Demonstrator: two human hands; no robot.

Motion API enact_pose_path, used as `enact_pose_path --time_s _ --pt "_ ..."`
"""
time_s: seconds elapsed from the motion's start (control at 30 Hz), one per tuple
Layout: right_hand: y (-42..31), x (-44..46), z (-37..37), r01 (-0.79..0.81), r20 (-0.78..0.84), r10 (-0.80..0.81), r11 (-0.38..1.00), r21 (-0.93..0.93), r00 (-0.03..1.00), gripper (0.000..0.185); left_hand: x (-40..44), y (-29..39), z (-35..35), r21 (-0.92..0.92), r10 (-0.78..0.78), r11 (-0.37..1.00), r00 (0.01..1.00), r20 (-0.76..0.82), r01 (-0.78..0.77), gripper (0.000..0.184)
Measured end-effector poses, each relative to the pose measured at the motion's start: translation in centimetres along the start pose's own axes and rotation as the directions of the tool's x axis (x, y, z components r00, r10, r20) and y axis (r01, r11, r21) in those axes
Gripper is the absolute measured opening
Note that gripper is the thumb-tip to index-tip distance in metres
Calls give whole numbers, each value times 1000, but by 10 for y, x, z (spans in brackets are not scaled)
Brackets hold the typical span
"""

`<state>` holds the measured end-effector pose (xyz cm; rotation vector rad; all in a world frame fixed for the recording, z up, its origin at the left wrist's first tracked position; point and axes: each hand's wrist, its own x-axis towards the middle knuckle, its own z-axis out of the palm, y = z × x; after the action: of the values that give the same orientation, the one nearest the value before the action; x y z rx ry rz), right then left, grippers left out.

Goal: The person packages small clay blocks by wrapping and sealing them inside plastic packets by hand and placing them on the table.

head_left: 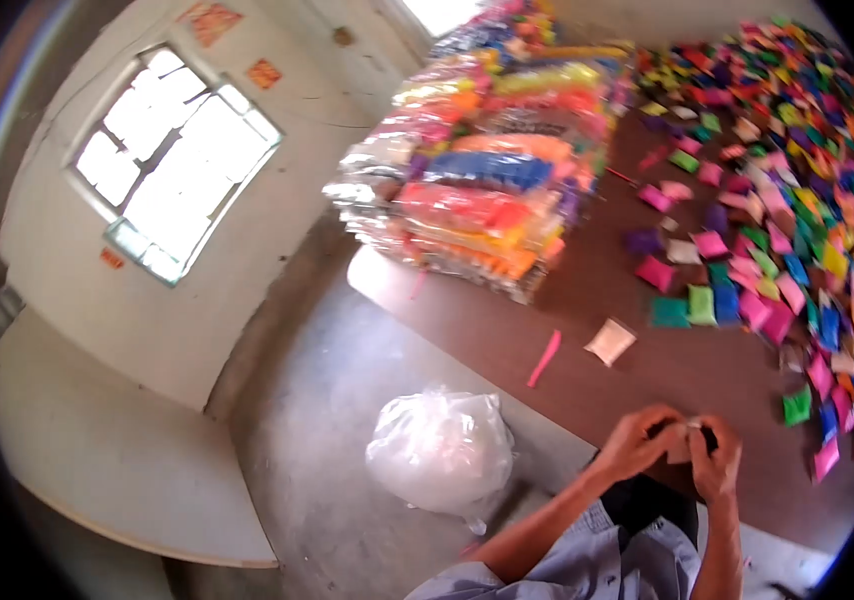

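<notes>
At the near edge of the brown table, my left hand (637,443) and my right hand (716,460) meet with fingers pinched together. Between them is a small pale packet (679,450), gripped near its top by both hands; the fingers partly hide it. A peach-coloured packet (611,342) lies flat on the table beyond my left hand. Left of that packet rests a pink strip (545,359). The green packet (797,406) is the nearest loose one to my right hand.
Many small coloured packets (712,243) spread over the right side of the table (507,330). A tall stack of clear bags with coloured contents (492,170) stands at the far left end. On the floor sits a clear plastic bag (440,450); a pale curved tabletop (117,450) is further left.
</notes>
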<state>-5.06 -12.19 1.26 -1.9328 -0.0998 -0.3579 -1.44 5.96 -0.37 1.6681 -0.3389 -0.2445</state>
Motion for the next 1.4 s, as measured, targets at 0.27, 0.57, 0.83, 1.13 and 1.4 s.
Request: enact_pose_path --time_s 0.27,0.57,0.83,1.13,1.4 --pt "-9 1 3 -30 14 30 997 72 999 12 3 0 4 -79 33 996 999 26 -31 19" --pt "6 -2 0 -122 32 118 980 160 992 21 6 3 4 2 61 998 997 -43 -61 31" --pt "-3 2 -1 -41 70 34 994 104 997 23 11 -7 13 64 184 982 970 -156 -175 35" --pt "15 -6 0 40 -2 -40 999 0 999 24 6 -7 18 83 139 989 976 -169 -126 28" --pt "30 -1 -4 -10 54 5 996 85 999 23 0 7 19 93 191 980 950 -246 -173 28"
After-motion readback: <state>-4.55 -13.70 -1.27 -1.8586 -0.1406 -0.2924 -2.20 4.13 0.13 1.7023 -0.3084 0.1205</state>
